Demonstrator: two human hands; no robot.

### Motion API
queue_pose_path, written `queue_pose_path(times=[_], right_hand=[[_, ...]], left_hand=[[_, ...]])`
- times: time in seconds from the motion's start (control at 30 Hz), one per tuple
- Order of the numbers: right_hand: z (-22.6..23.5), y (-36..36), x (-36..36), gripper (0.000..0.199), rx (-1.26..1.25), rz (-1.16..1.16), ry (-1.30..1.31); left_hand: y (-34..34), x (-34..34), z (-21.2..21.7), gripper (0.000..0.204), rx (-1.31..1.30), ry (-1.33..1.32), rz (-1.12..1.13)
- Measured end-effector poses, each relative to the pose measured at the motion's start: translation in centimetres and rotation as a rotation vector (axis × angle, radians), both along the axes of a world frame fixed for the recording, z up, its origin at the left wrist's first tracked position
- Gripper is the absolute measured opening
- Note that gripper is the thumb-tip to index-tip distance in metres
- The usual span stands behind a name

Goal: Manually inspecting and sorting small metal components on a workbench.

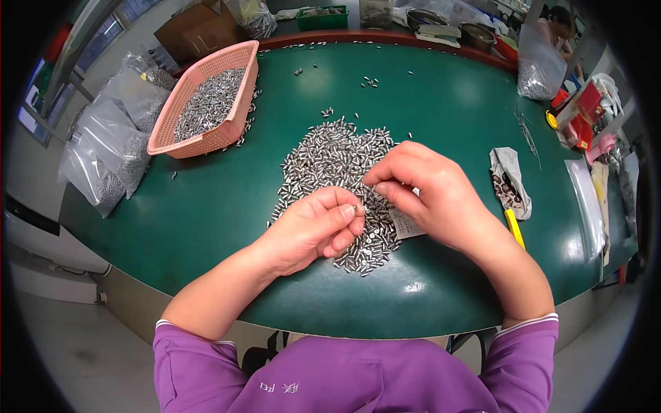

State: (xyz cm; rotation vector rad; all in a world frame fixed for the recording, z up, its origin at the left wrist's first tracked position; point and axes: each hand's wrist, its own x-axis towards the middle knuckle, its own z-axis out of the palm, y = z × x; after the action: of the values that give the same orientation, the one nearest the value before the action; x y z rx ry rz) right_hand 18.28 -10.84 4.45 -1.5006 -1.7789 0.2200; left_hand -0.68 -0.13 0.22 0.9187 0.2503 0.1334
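A heap of small, shiny, pin-like metal pieces (320,162) lies on the green table (454,124) in front of me. My left hand (318,226) is held over the near left part of the heap, thumb and forefinger pinched around a tiny metal piece that barely shows at the fingertips. Above the heap's right side, my right hand (427,189) is also closed in a pinch; whatever it holds, if anything, is too small to make out. The fingertips of the two hands are close but apart. Partly under my right hand sits a pale printed card (406,224).
At the left, a pink plastic basket (158,146) holds many similar pieces, beside filled clear bags (103,155). A grey cloth pouch (511,172) and a yellow-handled tool (514,229) lie at the right. Another bag (540,69) stands far right, near another person (556,31).
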Motion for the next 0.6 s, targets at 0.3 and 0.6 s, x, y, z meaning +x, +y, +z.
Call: queue_pose_path(times=[0.3,0.6], right_hand=[[0.27,-0.25,-0.70,0.017,0.028,0.138,-0.023],[0.59,-0.68,-0.32,0.020,0.093,0.025,-0.269]], left_hand=[[-0.18,0.11,0.08,0.018,0.024,-0.001,0.029],[-0.34,0.08,0.13,0.020,0.010,0.010,0.020]])
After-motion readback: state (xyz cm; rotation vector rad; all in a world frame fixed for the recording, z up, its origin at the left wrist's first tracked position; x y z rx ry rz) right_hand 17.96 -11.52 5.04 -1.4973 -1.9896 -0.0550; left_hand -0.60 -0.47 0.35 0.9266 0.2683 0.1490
